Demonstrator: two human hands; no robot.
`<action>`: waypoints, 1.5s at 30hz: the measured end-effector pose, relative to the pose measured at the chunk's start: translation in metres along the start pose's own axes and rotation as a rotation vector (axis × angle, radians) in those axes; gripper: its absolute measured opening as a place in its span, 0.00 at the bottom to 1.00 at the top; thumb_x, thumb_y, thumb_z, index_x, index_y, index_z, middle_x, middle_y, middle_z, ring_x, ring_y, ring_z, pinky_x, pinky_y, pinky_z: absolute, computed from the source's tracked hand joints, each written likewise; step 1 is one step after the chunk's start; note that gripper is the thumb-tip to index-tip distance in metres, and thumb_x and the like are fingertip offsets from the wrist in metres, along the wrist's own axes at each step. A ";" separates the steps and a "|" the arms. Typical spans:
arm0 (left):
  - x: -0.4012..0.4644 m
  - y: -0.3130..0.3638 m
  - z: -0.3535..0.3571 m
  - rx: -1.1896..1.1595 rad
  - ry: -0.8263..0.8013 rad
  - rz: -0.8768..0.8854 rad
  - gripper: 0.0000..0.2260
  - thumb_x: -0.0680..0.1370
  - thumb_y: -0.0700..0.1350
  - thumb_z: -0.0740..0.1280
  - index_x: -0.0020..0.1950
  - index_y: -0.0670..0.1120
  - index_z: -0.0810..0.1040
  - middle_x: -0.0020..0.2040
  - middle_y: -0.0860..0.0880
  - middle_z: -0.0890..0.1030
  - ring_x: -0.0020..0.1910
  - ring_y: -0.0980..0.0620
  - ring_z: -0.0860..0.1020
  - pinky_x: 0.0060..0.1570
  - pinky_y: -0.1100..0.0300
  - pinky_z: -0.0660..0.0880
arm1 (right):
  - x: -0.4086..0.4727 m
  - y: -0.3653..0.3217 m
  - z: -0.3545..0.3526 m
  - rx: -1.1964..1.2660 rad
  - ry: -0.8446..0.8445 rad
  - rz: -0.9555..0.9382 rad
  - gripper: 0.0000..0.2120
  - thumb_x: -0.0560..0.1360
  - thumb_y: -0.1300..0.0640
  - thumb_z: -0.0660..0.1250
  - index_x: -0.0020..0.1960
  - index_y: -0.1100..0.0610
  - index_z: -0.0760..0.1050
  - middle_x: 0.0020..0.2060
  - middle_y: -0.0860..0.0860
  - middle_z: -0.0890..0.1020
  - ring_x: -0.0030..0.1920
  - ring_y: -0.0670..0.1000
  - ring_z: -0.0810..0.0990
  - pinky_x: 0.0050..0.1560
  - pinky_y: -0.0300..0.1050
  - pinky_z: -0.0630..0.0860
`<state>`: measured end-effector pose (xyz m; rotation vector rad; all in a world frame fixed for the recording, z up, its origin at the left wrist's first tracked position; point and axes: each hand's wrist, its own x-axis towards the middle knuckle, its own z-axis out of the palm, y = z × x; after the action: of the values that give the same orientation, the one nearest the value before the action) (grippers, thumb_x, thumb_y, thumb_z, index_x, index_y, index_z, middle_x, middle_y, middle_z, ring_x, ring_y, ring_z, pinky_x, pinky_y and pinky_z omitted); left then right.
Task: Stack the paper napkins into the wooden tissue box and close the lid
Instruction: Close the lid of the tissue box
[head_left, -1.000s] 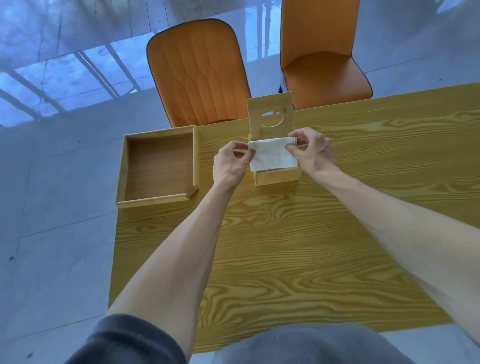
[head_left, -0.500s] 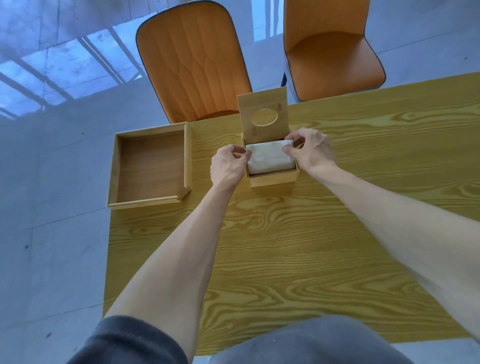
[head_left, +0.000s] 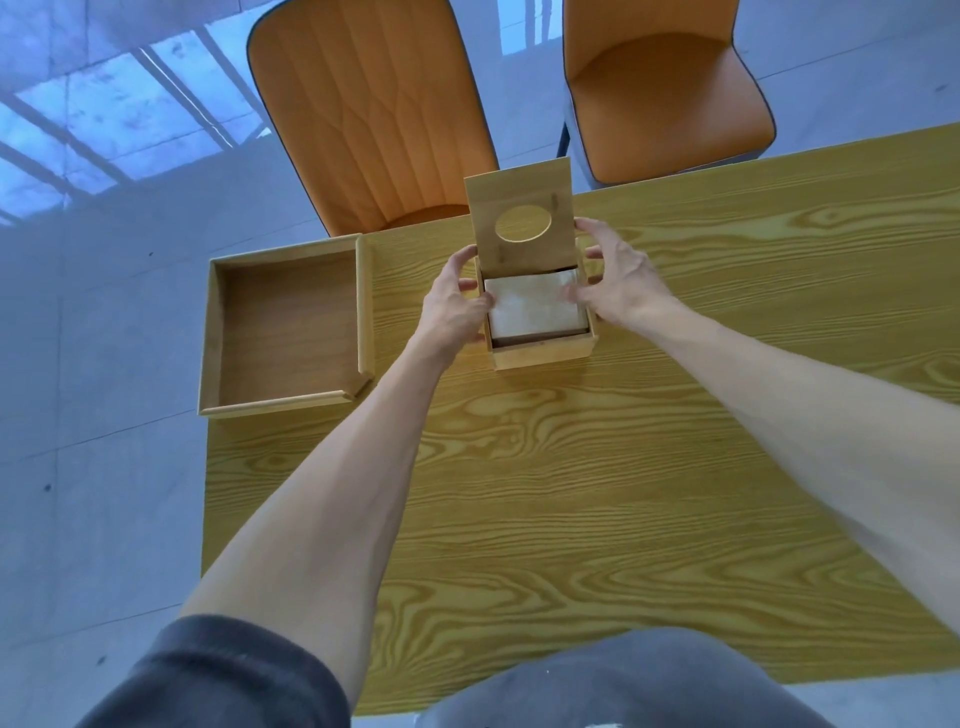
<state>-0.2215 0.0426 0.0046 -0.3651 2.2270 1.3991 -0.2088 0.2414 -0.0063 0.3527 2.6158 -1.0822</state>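
The small wooden tissue box (head_left: 543, 356) stands on the table's far side. Its hinged lid (head_left: 519, 189), with an oval hole, stands upright at the back. A stack of white paper napkins (head_left: 535, 312) lies flat inside the box, just below the rim. My left hand (head_left: 454, 306) is against the box's left side with fingers apart; its thumb is near the lid's left edge. My right hand (head_left: 618, 286) flanks the right side, thumb resting on the napkins' right edge and fingers reaching up beside the lid. Neither hand grips anything.
A shallow wooden tray (head_left: 285, 402) sits at the left edge of the yellow wood-grain table (head_left: 571, 493), overhanging it slightly. Two orange chairs (head_left: 374, 114) (head_left: 665, 104) stand beyond the far edge. Grey floor tiles surround the table.
The napkin stack went down from above the rim into the box and both hands let go of it. My fingers have spread and moved up toward the lid's side edges.
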 end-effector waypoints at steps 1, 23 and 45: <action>0.001 0.000 -0.001 -0.010 -0.014 0.000 0.28 0.80 0.39 0.67 0.75 0.58 0.64 0.62 0.50 0.71 0.48 0.56 0.75 0.35 0.61 0.78 | 0.001 0.001 -0.001 0.018 -0.013 -0.002 0.40 0.73 0.56 0.75 0.77 0.44 0.57 0.69 0.56 0.74 0.58 0.59 0.81 0.60 0.56 0.78; -0.005 0.000 -0.006 -0.266 -0.064 -0.128 0.28 0.81 0.66 0.44 0.70 0.53 0.72 0.72 0.43 0.73 0.66 0.38 0.75 0.59 0.40 0.75 | -0.014 0.009 -0.012 0.544 -0.139 0.096 0.24 0.80 0.35 0.52 0.69 0.47 0.69 0.66 0.52 0.74 0.66 0.58 0.73 0.57 0.71 0.75; -0.022 -0.007 -0.013 -0.329 -0.130 -0.230 0.24 0.77 0.58 0.67 0.70 0.50 0.73 0.67 0.46 0.77 0.61 0.40 0.79 0.61 0.42 0.77 | -0.024 0.019 -0.020 0.757 -0.259 0.216 0.22 0.75 0.46 0.69 0.67 0.53 0.72 0.65 0.53 0.79 0.62 0.58 0.79 0.61 0.67 0.75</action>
<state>-0.2028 0.0273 0.0152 -0.6027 1.7882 1.6102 -0.1837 0.2657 0.0033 0.5830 1.8099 -1.8543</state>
